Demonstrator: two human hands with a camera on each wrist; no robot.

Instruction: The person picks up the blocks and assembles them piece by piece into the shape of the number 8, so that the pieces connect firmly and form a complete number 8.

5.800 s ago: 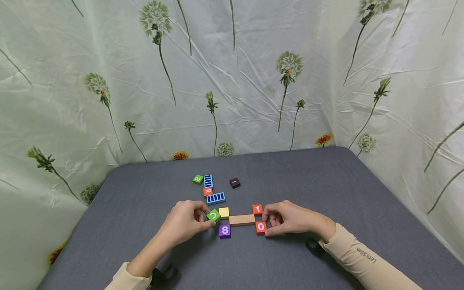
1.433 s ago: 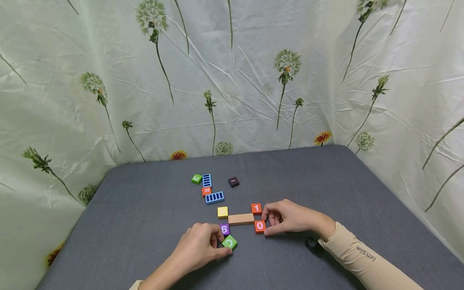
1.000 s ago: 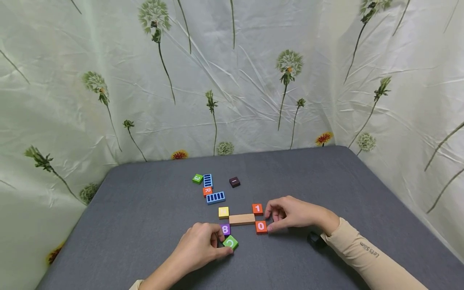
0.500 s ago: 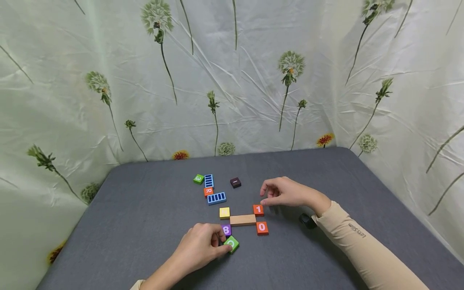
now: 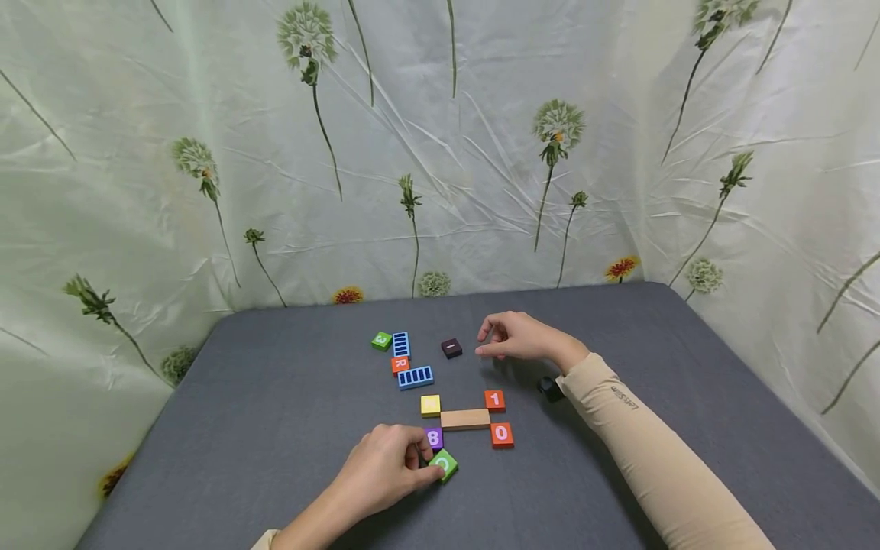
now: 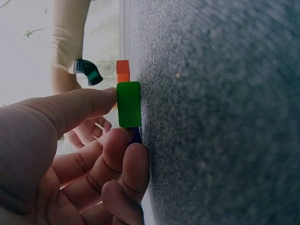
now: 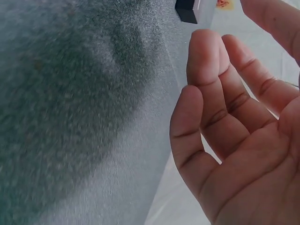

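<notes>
Low in the head view, my left hand (image 5: 385, 462) pinches a green letter C block (image 5: 445, 463) between thumb and fingers, at the near corner of a purple 8 block (image 5: 435, 438). The left wrist view shows the green block (image 6: 129, 104) from its side, low over the cloth. My right hand (image 5: 519, 336) holds nothing, its fingers loosely bent. It hovers just right of a small dark block (image 5: 451, 348) with a white stroke. In the right wrist view that dark block (image 7: 190, 10) lies beyond the fingertips.
A plain wooden block (image 5: 465, 419) lies between a yellow block (image 5: 430, 406), the purple one and two red blocks marked 1 (image 5: 494, 401) and 0 (image 5: 502, 435). Behind are two blue barred blocks (image 5: 415, 377), an orange R block (image 5: 400, 366) and a green 3 block (image 5: 381, 341).
Earlier the left hand brought the green C block from beside the yellow block nearer to me, below the purple one. My right hand left the red blocks and moved back and left toward the dark block.
</notes>
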